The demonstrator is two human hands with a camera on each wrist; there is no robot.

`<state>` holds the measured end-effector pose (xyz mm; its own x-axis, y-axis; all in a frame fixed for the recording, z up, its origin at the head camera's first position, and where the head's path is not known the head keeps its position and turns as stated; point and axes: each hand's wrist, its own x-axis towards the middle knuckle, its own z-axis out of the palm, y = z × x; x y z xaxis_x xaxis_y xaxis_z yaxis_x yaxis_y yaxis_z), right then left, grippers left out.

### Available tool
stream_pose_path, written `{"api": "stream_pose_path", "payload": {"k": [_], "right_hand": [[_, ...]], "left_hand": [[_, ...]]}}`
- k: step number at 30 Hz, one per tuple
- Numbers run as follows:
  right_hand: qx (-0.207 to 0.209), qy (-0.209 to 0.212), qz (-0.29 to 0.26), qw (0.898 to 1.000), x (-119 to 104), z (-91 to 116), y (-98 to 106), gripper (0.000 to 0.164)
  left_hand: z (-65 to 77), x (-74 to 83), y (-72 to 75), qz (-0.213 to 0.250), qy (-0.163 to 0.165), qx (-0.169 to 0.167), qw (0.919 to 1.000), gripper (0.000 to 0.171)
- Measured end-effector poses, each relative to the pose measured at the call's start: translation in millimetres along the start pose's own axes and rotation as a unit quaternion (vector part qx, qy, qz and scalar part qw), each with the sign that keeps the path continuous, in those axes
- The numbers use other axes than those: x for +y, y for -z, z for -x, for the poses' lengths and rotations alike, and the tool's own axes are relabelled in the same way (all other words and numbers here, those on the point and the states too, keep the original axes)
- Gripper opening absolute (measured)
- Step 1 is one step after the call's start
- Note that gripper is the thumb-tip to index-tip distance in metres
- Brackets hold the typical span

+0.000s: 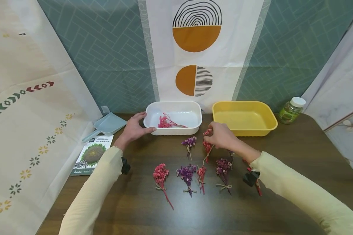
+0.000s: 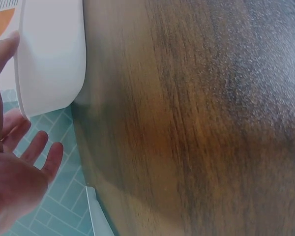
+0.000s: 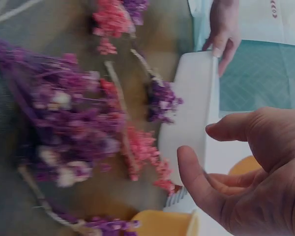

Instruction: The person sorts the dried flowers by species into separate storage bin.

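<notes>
My left hand grips the left end of a white plastic basin, thumb on the near rim; its other fingers are spread in the left wrist view. A pink dried-flower bunch lies inside the basin. My right hand hovers over a red dried-flower bunch on the table. In the right wrist view its thumb and forefinger stand apart, nothing between them. Around it lie purple bunches, a small red bunch and a pink bunch, several tied with twine.
A yellow basin stands back right, beside a white-capped jar. Far left are a light-blue dustpan and a sunflower-seed packet. Red stems show beneath my right wrist. A patterned cloth hangs behind the table.
</notes>
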<state>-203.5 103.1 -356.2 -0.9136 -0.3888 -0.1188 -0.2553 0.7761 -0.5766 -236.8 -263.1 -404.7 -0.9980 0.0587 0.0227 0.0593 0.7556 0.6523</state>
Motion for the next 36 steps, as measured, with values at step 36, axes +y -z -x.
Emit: {"api": "stream_pose_path", "payload": {"k": [36], "right_hand": [[0.001, -0.035, -0.048, 0.998, 34, 6, -41, 0.070]], "left_hand": [[1.1, 0.8, 0.6, -0.007, -0.007, 0.002, 1.0000, 0.094]]}}
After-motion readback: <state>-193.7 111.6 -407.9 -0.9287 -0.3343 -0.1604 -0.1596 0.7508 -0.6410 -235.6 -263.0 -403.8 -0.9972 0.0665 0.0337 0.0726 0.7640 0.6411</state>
